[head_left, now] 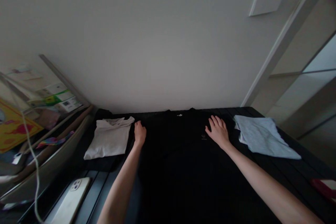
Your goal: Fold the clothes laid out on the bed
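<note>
A black T-shirt (181, 168) lies spread out in front of me, its neck toward the wall and a small logo on the chest. At the shirt's left shoulder edge my left hand (140, 133) is closed, fingers curled onto the dark cloth; the fingertips are partly hidden. My right hand (218, 131) rests flat on the other side of the shirt, fingers spread, just beside the logo. A folded beige garment (110, 140) lies on dark cloth left of my left hand. Right of my right hand is a folded light grey garment (265, 136).
The dark slatted table (286, 171) stands against a pale wall (157, 42). A white phone (70, 199) lies at its front left, near a white cable (36, 168). Boxes (69, 104) and a yellow item (15, 126) fill the left side. A red object (324, 189) sits far right.
</note>
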The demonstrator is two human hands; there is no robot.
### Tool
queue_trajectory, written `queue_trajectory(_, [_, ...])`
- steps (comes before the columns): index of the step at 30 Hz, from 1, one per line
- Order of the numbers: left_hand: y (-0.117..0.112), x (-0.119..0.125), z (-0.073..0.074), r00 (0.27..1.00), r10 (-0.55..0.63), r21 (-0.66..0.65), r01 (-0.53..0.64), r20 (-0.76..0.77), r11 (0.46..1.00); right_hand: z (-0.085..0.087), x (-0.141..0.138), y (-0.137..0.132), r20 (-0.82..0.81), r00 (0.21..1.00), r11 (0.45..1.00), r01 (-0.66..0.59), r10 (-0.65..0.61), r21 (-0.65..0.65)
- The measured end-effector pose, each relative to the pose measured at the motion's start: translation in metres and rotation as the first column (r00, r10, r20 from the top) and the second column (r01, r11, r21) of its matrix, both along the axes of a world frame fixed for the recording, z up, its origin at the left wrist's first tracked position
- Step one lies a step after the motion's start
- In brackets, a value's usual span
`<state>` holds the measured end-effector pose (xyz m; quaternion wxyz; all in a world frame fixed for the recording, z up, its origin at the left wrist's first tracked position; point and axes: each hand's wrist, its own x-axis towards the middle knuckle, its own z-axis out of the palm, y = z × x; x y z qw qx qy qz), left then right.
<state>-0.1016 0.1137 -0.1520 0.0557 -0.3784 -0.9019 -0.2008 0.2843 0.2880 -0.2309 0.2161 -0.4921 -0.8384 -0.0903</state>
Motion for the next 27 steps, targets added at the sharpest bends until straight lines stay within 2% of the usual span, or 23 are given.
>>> queue_trajectory(4, [0.025, 0.015, 0.027, 0.996, -0.086, 0.057, 0.088, -0.029, 0.994, 0.005, -0.001, 0.000, -0.002, 0.996, 0.995, -0.087, 0.087, -0.041])
queue_trajectory(7, [0.048, 0.039, 0.046, 0.978, -0.208, 0.105, 0.210, -0.032, 0.972, 0.002, 0.000, 0.003, -0.029, 0.994, 0.993, -0.105, 0.103, -0.056])
queue_trajectory(10, [0.074, 0.074, 0.055, 0.935, -0.354, 0.154, 0.350, -0.003, 0.924, -0.003, 0.000, 0.006, -0.041, 0.993, 0.993, -0.111, 0.109, -0.049])
queue_trajectory(12, [0.092, 0.101, 0.054, 0.894, -0.448, 0.205, 0.435, 0.022, 0.877, -0.005, 0.001, 0.008, -0.050, 0.993, 0.993, -0.109, 0.107, -0.049])
queue_trajectory(16, [0.125, 0.160, 0.033, 0.815, -0.570, 0.319, 0.516, 0.102, 0.795, -0.010, 0.002, 0.011, -0.076, 0.991, 0.992, -0.111, 0.106, -0.061])
queue_trajectory(20, [0.142, 0.206, -0.007, 0.754, -0.614, 0.367, 0.516, 0.234, 0.774, -0.016, 0.003, 0.015, -0.086, 0.988, 0.991, -0.129, 0.126, -0.031])
queue_trajectory(24, [0.141, 0.227, -0.047, 0.684, -0.661, 0.320, 0.580, 0.307, 0.749, -0.022, 0.003, 0.020, -0.095, 0.987, 0.992, -0.125, 0.127, 0.021])
queue_trajectory(27, [0.136, 0.228, -0.055, 0.647, -0.699, 0.326, 0.619, 0.304, 0.714, -0.025, 0.004, 0.023, -0.091, 0.988, 0.992, -0.124, 0.126, 0.027])
